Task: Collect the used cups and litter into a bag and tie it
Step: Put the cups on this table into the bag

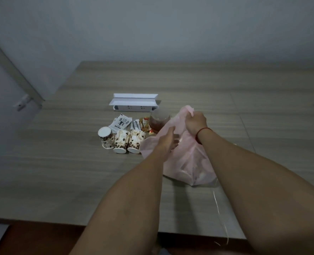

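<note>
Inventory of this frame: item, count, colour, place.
Translucent pink plastic bag: 1, pink, table centre-right.
Paper cups with brown coffee-bean print: 3, white-brown, row left of bag.
White sachet with black print: 1, white, behind cups.
Slim grey stick sachets: a few, grey, behind cups.
Small orange wrappers: several, orange-yellow, beside sticks.
Clear domed plastic cup: 1, brown liquid, behind bag.
White socket box: 1, white, farther back.
Grey wood-grain table: 1, grey.
Right hand: pinches bag's top edge; red wristband.
Left hand: fingers straight, at bag's mouth.

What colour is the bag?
Pale pink and see-through; the bag shows best in the head view.
</note>
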